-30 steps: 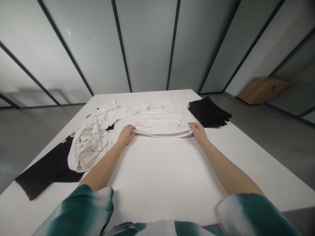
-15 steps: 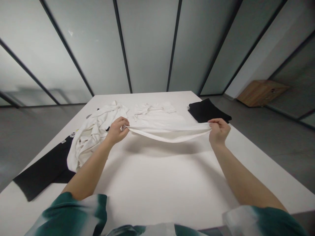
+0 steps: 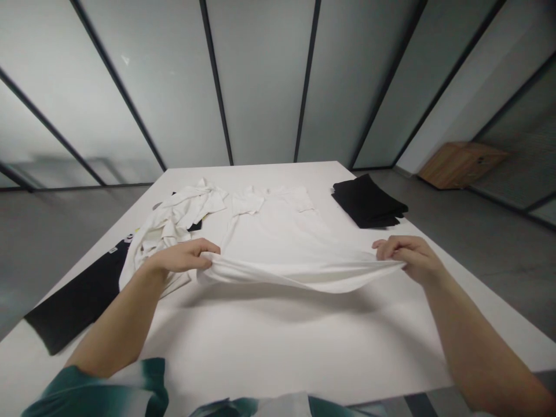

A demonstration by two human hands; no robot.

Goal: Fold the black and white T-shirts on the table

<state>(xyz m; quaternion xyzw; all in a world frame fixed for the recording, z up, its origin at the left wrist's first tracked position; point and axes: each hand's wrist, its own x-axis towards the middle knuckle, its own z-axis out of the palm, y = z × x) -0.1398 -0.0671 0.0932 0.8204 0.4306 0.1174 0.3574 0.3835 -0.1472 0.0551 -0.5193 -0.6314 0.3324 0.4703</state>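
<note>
A white T-shirt (image 3: 282,237) lies stretched out on the white table, its sleeves toward the far end. Its near hem is lifted off the surface and sags in the middle, casting a shadow below. My left hand (image 3: 186,256) pinches the hem at its left corner, fingers closed. At the right corner my right hand (image 3: 406,255) is closed on the same hem. Left of the shirt, close to my left hand, sits a crumpled heap of white clothing (image 3: 174,217).
Folded black fabric (image 3: 367,202) is stacked at the table's far right. A black garment (image 3: 82,295) with small white marks lies at the left edge, partly beneath the white heap. Frosted glass panels (image 3: 264,81) stand behind the table (image 3: 278,353). A wooden cabinet (image 3: 460,165) is on the floor at right.
Both hands have come nearer to me and moved further apart, drawing the T-shirt's hem with them. The shirt is now spread flatter and wider, and its sleeves show more clearly.
</note>
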